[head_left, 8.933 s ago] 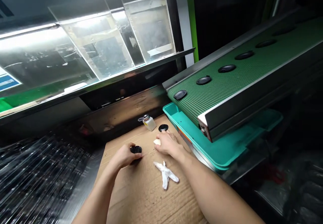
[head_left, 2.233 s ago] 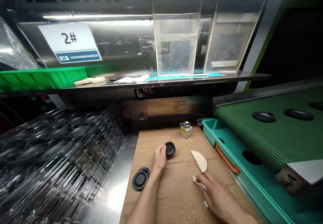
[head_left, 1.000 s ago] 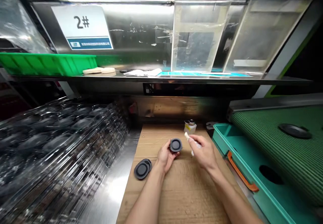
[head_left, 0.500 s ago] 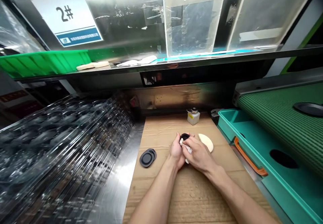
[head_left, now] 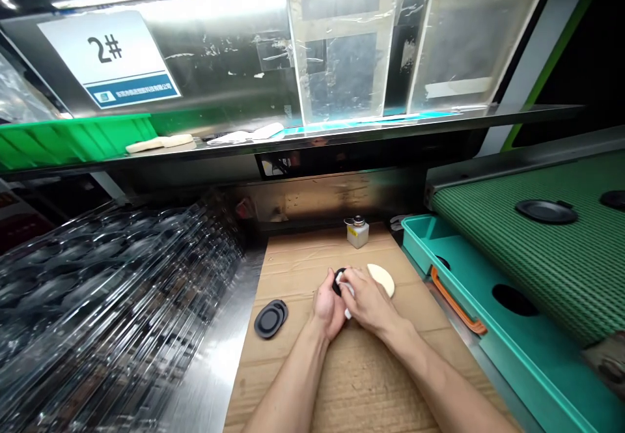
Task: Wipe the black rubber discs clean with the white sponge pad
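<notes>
My left hand (head_left: 327,306) is closed around a small black disc-shaped part (head_left: 337,281), held just above the cardboard sheet (head_left: 366,381). Pressed against that part, my right hand (head_left: 366,299) pinches a white cloth (head_left: 347,290), mostly hidden by the fingers. A cream-coloured round pad (head_left: 382,279) lies just beyond my right hand, partly covered by it. To the left of my hands, two dark grey round parts (head_left: 270,320) rest on the cardboard, one overlapping the other.
A small bottle with a metal cap (head_left: 358,232) stands at the cardboard's back edge. Stacked clear plastic trays (head_left: 146,277) fill the left. At right are a teal bin (head_left: 512,368) with an orange handle (head_left: 454,303) and a green conveyor belt (head_left: 498,192) carrying a black round part (head_left: 547,211).
The head view has shifted, so the scene sits further left. My right hand has moved over the black part with the cloth. On the belt, the black part has travelled nearer and another shows behind.
</notes>
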`<action>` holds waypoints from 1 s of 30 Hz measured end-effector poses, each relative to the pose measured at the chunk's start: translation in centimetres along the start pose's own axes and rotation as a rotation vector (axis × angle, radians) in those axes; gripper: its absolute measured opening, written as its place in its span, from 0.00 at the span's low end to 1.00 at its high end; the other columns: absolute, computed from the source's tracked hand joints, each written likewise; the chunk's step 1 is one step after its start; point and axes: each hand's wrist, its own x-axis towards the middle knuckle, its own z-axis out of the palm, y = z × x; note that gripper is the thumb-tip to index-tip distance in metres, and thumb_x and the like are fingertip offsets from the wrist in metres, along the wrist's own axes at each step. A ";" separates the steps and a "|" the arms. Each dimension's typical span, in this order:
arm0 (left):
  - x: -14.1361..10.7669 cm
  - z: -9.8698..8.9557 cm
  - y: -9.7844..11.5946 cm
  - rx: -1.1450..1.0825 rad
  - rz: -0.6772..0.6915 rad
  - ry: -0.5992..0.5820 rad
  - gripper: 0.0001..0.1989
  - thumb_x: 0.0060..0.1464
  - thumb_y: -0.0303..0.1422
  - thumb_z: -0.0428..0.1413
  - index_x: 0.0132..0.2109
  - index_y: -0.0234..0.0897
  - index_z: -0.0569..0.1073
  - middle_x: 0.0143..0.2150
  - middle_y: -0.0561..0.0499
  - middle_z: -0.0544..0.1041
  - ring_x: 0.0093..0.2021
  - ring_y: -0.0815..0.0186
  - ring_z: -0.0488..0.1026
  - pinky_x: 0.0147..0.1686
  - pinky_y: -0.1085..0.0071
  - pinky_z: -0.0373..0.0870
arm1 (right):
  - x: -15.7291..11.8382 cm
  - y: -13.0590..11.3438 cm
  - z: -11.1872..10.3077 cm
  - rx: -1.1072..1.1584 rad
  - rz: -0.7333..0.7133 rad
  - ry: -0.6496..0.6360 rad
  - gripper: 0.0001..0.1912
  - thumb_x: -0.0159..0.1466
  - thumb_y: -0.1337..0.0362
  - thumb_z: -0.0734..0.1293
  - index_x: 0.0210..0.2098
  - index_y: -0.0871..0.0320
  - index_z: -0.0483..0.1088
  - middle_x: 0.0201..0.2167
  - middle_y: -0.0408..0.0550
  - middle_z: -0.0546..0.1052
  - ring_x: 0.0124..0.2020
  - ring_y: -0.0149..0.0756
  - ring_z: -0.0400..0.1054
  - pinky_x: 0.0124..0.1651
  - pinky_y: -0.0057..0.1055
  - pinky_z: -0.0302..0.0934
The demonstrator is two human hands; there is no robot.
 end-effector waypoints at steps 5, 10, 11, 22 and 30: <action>0.2 -0.6 2.0 0.020 0.130 0.164 0.15 0.61 0.38 0.51 0.47 0.31 0.71 0.51 0.37 0.75 0.47 0.57 0.75 0.47 0.60 0.71 | 0.0 1.6 -1.4 0.041 0.132 -0.320 0.10 0.63 0.60 0.62 0.31 0.55 0.72 0.27 0.45 0.74 0.31 0.34 0.67 0.32 0.28 0.51; -0.5 0.3 3.1 -0.035 0.166 0.080 0.15 0.59 0.38 0.54 0.47 0.31 0.72 0.51 0.38 0.75 0.47 0.57 0.75 0.45 0.63 0.73 | 0.2 3.7 -1.3 -0.191 0.255 0.031 0.17 0.62 0.54 0.64 0.47 0.53 0.73 0.47 0.54 0.73 0.48 0.48 0.63 0.43 0.36 0.55; -0.6 0.5 3.1 -0.045 0.161 0.064 0.15 0.59 0.37 0.54 0.48 0.31 0.72 0.52 0.38 0.74 0.48 0.56 0.75 0.46 0.62 0.72 | 0.2 4.1 -1.1 -0.212 0.268 0.036 0.18 0.61 0.56 0.65 0.50 0.53 0.71 0.48 0.55 0.72 0.49 0.49 0.63 0.44 0.37 0.55; -1.0 -0.1 2.1 -0.090 0.132 0.054 0.16 0.62 0.37 0.49 0.49 0.30 0.72 0.53 0.39 0.75 0.53 0.59 0.72 0.55 0.64 0.68 | -0.6 -1.8 2.7 0.110 -0.160 0.223 0.15 0.68 0.64 0.57 0.51 0.56 0.69 0.52 0.54 0.68 0.49 0.43 0.61 0.50 0.39 0.60; -0.8 -0.5 1.4 -0.065 0.074 0.082 0.14 0.62 0.36 0.49 0.43 0.30 0.75 0.47 0.41 0.78 0.51 0.59 0.73 0.56 0.63 0.67 | -0.6 -1.7 2.8 0.012 -0.111 0.196 0.15 0.68 0.66 0.56 0.49 0.54 0.71 0.47 0.53 0.71 0.46 0.41 0.61 0.48 0.36 0.62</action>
